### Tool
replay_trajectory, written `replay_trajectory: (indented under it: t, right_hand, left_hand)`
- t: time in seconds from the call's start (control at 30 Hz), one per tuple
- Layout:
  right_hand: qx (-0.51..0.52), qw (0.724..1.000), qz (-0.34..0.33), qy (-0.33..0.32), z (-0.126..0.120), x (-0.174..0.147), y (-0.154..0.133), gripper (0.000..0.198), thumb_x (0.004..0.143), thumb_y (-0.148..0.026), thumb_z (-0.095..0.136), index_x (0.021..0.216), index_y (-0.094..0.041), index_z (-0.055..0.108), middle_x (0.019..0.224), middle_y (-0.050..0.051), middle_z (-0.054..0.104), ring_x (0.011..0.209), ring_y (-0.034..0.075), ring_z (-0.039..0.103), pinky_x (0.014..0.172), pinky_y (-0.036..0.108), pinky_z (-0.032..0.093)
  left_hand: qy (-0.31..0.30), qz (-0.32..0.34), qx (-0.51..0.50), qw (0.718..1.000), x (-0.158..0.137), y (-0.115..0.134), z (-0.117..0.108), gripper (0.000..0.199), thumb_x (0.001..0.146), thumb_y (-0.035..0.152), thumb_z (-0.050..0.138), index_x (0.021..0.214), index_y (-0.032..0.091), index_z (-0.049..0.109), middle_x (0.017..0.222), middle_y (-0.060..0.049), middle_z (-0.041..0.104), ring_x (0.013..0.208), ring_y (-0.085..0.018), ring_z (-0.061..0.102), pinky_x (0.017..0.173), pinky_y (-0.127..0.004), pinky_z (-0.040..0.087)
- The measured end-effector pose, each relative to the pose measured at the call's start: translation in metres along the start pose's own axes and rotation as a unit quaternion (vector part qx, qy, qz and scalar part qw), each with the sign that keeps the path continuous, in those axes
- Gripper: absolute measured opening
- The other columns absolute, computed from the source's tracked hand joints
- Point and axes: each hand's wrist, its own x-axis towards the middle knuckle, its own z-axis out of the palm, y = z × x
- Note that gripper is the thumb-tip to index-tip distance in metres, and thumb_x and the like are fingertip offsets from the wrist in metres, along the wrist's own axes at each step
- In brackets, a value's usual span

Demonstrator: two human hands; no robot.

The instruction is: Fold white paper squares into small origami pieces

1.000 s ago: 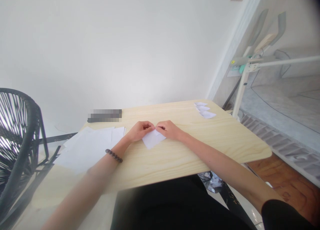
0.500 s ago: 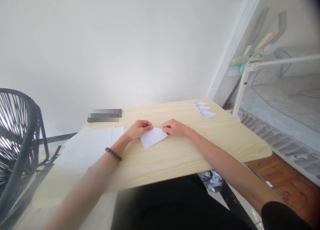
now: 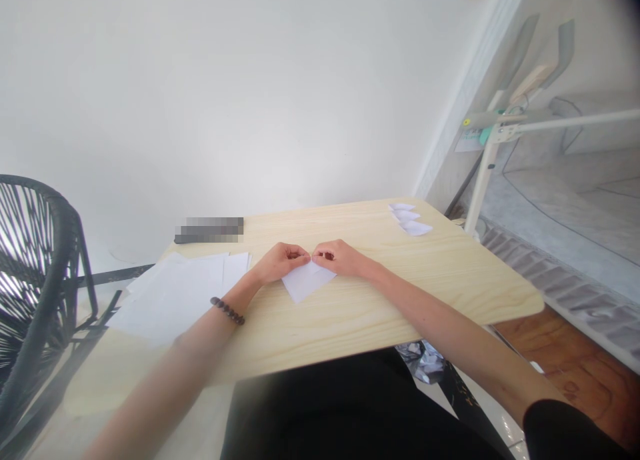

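A pale wall (image 3: 300, 100) fills most of what I can see, and against it stands the light wood-grain desk (image 3: 310, 343). Taking the middle of the desk as the centre of a clock, with twelve towards the wall, a black corded chair (image 3: 67, 223) sits at nine, off the desk's end. A white metal frame (image 3: 480, 190) with grey handles rises beyond the desk at two o'clock. Loose white sheets (image 3: 180, 293) lie overlapping on the desk at nine, and just past them, at ten, is a long dark object (image 3: 210, 231), too blurred to name. Down at four, below the desk's edge, something crumpled and silvery (image 3: 427, 363) shows.

The person's left hand (image 3: 280, 261) and right hand (image 3: 343, 259) meet near the centre, fingertips almost touching. Between them, at mid-desk, is a small white paper (image 3: 303, 287), one corner pointing to six. The left grip is pinched closed on its far edge from ten o'clock; the right grip pinches that same edge from two. I can't tell whether the paper lies flat or is slightly raised. Three folded papers (image 3: 416, 229) overlap in a staggered row at two. Smallest is the dark beaded bracelet (image 3: 227, 311) round the left wrist.
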Motion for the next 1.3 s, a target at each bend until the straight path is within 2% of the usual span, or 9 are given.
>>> replay_trajectory:
  t: [0.37, 0.7, 0.9, 1.3]
  right_hand:
    - [0.046, 0.998, 0.011, -0.046, -0.013, -0.004, 0.005, 0.023, 0.076, -0.03, 0.043, 0.076, -0.013, 0.059, 0.067, 0.0, 0.055, 0.058, 0.008, 0.044, 0.052, 0.019, 0.031]
    - [0.019, 0.999, 0.022, -0.024, -0.002, -0.001, -0.001, 0.021, 0.075, -0.028, 0.043, 0.07, -0.013, 0.057, 0.064, 0.0, 0.054, 0.056, 0.008, 0.043, 0.052, 0.019, 0.031]
    - [0.043, 0.998, 0.023, -0.038, -0.007, -0.002, 0.0, 0.021, 0.075, -0.028, 0.043, 0.073, -0.013, 0.057, 0.065, 0.0, 0.053, 0.057, 0.008, 0.043, 0.052, 0.019, 0.032]
    - [0.021, 0.999, 0.023, -0.028, -0.005, -0.003, 0.0, 0.02, 0.075, -0.027, 0.043, 0.072, -0.013, 0.057, 0.066, 0.0, 0.054, 0.057, 0.008, 0.043, 0.053, 0.019, 0.032]
  left_hand:
    - [-0.032, -0.006, -0.002, 0.999, 0.001, -0.008, -0.01, 0.035, 0.069, 0.041, 0.053, 0.085, 0.012, 0.064, 0.078, -0.006, 0.066, 0.067, -0.016, 0.058, 0.058, -0.024, 0.044]
    - [-0.011, -0.001, 0.012, 1.0, 0.001, -0.007, -0.008, 0.031, 0.069, 0.04, 0.053, 0.079, 0.013, 0.064, 0.074, -0.004, 0.065, 0.064, -0.016, 0.058, 0.056, -0.024, 0.044]
    - [-0.012, 0.001, 0.001, 1.0, 0.002, -0.008, -0.009, 0.032, 0.069, 0.039, 0.053, 0.081, 0.012, 0.065, 0.075, -0.005, 0.065, 0.065, -0.016, 0.058, 0.058, -0.024, 0.044]
    - [-0.018, 0.011, 0.012, 1.0, 0.001, -0.004, -0.006, 0.031, 0.071, 0.04, 0.051, 0.081, 0.012, 0.062, 0.075, -0.005, 0.064, 0.065, -0.015, 0.057, 0.056, -0.023, 0.043]
